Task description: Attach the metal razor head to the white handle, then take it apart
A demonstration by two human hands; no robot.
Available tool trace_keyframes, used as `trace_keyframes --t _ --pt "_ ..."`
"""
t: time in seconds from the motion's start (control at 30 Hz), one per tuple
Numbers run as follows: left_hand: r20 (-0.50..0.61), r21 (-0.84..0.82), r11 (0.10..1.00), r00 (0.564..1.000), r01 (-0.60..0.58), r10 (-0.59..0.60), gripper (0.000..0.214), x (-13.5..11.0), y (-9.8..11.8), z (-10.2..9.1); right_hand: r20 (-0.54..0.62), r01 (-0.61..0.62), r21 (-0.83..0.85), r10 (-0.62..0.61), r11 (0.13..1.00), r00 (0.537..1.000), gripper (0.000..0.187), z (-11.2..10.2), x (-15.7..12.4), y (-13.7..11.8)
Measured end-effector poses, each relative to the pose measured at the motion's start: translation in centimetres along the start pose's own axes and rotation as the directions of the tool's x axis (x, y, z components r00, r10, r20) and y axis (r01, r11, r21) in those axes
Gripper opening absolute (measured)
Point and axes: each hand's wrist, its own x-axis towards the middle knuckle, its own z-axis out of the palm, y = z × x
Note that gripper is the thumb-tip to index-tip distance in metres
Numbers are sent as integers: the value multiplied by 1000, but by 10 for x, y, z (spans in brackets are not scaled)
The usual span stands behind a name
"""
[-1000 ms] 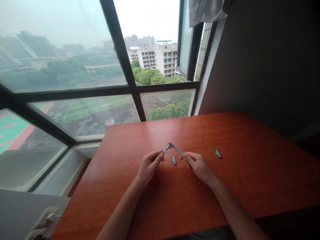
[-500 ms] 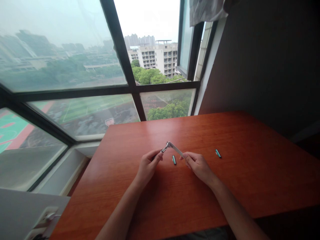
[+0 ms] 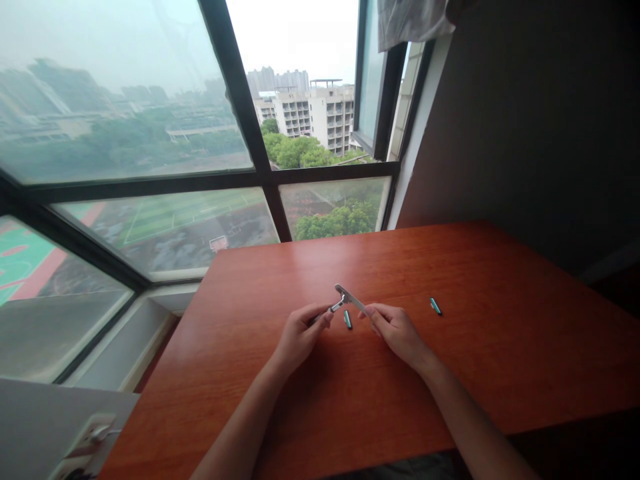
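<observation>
My left hand (image 3: pixel 300 335) is closed around a razor handle (image 3: pixel 339 305) with a shiny metal neck and a dark grip, tilted up to the right. Between the fingers of my right hand (image 3: pixel 399 332) is a thin, flat, silvery strip (image 3: pixel 353 299), pointing up to the left; its exact kind is unclear. The head end of the handle touches the strip near its middle. Just below them on the tabletop lies a green and black razor cartridge (image 3: pixel 348 320). A second razor cartridge (image 3: pixel 436 307) rests farther right, beyond my right hand.
The reddish-brown wooden table (image 3: pixel 240 280) stands against large windows (image 3: pixel 125 87) with dark frames. A wall socket (image 3: pixel 95 432) with a plug is at the lower left. A grey curtain (image 3: pixel 415 23) hangs at the top, and a dark wall is on the right.
My left hand has moved slightly right, and the razor handle's head has slid along the strip from its far tip toward my right hand. The cartridges have stayed put.
</observation>
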Motion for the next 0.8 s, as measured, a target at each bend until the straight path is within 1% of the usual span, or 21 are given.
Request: trace_keyframes --t 0.07,0.27,0.37,0.57,0.7,0.8 --pt "-2 -5 1000 1000 -4 4 35 0 1 1 -1 -2 5 2 1000 1000 47 0 0 -1" --pt "-101 -18 1000 995 10 -11 34 1 4 -3 9 -5 13 5 1000 1000 46 0 0 -1" --pt "-128 -23 999 991 30 -32 34 2 3 -4 6 8 -4 -8 1000 1000 46 0 0 0" --pt "-135 -63 997 989 53 -61 35 2 -1 -6 -45 32 -47 -34 998 998 47 0 0 0" --pt "-111 -77 995 991 64 -73 37 3 -4 -6 -74 58 -90 -65 994 995 46 -2 0 -3" --pt "-84 -85 993 993 79 -87 39 3 -7 -5 -98 57 -74 -64 996 993 45 -2 0 -4"
